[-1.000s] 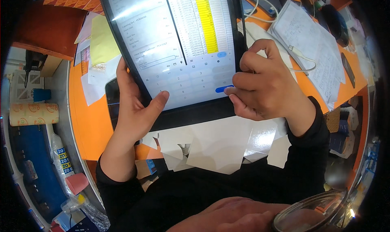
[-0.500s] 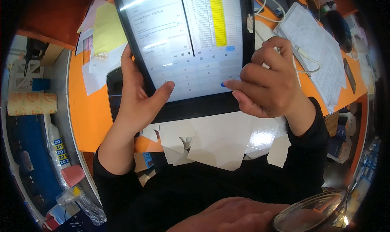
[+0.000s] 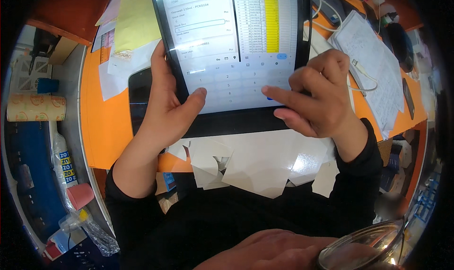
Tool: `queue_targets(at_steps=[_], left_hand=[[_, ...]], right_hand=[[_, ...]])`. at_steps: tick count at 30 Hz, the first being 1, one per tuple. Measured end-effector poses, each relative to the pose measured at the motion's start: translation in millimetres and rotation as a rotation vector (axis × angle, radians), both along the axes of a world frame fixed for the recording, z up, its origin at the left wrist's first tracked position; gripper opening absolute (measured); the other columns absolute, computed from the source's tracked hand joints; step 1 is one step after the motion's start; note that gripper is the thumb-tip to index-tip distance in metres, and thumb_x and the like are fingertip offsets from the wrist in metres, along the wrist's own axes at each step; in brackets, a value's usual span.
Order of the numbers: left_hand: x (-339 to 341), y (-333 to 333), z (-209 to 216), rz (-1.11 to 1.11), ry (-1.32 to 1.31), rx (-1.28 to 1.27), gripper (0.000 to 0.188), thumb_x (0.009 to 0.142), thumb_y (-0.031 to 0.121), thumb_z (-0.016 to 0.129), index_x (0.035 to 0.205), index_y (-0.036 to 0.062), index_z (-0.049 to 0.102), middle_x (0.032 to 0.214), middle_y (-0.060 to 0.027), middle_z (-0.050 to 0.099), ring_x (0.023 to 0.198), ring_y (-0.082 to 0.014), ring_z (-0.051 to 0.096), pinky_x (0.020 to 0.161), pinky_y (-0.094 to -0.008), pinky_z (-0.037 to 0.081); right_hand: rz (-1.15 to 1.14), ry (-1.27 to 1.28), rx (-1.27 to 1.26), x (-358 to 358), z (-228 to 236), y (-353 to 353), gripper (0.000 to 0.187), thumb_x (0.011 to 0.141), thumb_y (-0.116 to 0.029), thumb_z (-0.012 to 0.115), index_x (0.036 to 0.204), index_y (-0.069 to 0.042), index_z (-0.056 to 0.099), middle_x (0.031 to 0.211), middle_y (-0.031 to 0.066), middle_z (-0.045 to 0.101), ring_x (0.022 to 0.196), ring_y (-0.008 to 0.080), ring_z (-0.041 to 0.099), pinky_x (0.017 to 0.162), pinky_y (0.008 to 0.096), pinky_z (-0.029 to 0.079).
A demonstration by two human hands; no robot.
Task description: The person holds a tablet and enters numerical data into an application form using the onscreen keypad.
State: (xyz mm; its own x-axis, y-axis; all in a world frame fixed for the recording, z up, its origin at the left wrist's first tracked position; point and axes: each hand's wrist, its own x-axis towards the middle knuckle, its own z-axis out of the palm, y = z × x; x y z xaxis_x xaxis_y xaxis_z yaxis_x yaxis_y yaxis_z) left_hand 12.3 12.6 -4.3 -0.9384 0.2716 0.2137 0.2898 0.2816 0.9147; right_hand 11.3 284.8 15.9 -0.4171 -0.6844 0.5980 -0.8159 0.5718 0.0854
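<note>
A black-framed tablet (image 3: 208,52) is held up over the desk, its screen split between a form and a table with a yellow column, above a number keypad. My left hand (image 3: 171,104) grips its left edge, thumb over the lower left of the screen and fingers behind. My right hand (image 3: 321,92) holds nothing. Its index finger stretches to the right side of the keypad, near a blue key; contact cannot be made out. The thumb is apart and the other fingers are curled. Under the tablet's left side lies a dark flat device (image 3: 139,97), partly hidden.
The orange desk (image 3: 101,137) carries yellow paper (image 3: 137,24) at the left and handwritten sheets (image 3: 373,66) with a white cable (image 3: 364,71) at the right. Torn white sheets (image 3: 265,161) lie at the near edge. A tape roll (image 3: 37,108) and pink cup (image 3: 79,196) are at far left.
The tablet has shifted slightly right in view, along with the desk. My right index finger has moved up off the blue key, and the form's text has scrolled.
</note>
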Motion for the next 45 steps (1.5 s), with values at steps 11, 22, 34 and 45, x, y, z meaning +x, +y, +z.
queue_targets(at_steps=[11, 22, 34, 45], left_hand=[[-0.2, -0.5, -0.4, -0.006, -0.019, 0.023, 0.090, 0.076, -0.004, 0.055, 0.150, 0.0076, 0.005, 0.145, -0.0237, 0.028, 0.138, -0.0332, 0.030, 0.113, -0.0466, 0.026], [-2.0, -3.1, 4.2, -0.066, -0.049, -0.043, 0.092, 0.077, -0.008, 0.053, 0.148, 0.0058, -0.003, 0.147, -0.0265, 0.021, 0.142, -0.0361, 0.020, 0.115, -0.0484, 0.015], [-0.8, -0.5, 6.1, -0.040, -0.047, -0.061, 0.092, 0.077, -0.007, 0.054, 0.148, 0.0062, -0.002, 0.146, -0.0271, 0.024, 0.141, -0.0364, 0.022, 0.114, -0.0491, 0.018], [-2.0, -2.5, 3.4, -0.034, -0.052, -0.042, 0.093, 0.076, -0.008, 0.055, 0.149, 0.0063, -0.002, 0.145, -0.0265, 0.024, 0.141, -0.0363, 0.022, 0.114, -0.0488, 0.018]], right_hand=[[0.170, -0.028, -0.113, -0.9, -2.2, -0.4, 0.014, 0.065, -0.017, 0.061, 0.061, -0.010, 0.072, 0.056, -0.0007, 0.050, 0.067, 0.0161, 0.048, 0.077, 0.0393, 0.035], [0.170, -0.021, -0.128, -1.6, -3.7, 2.0, 0.014, 0.064, -0.017, 0.062, 0.059, -0.010, 0.072, 0.056, -0.0011, 0.050, 0.065, 0.0148, 0.050, 0.079, 0.0409, 0.036], [0.173, -0.006, -0.136, -3.1, -6.0, 2.4, 0.014, 0.064, -0.017, 0.061, 0.060, -0.009, 0.073, 0.056, -0.0010, 0.051, 0.065, 0.0147, 0.051, 0.079, 0.0405, 0.037], [0.162, -0.015, -0.119, -3.6, -4.6, 3.0, 0.015, 0.066, -0.017, 0.062, 0.062, -0.009, 0.074, 0.057, -0.0009, 0.053, 0.066, 0.0139, 0.050, 0.079, 0.0396, 0.037]])
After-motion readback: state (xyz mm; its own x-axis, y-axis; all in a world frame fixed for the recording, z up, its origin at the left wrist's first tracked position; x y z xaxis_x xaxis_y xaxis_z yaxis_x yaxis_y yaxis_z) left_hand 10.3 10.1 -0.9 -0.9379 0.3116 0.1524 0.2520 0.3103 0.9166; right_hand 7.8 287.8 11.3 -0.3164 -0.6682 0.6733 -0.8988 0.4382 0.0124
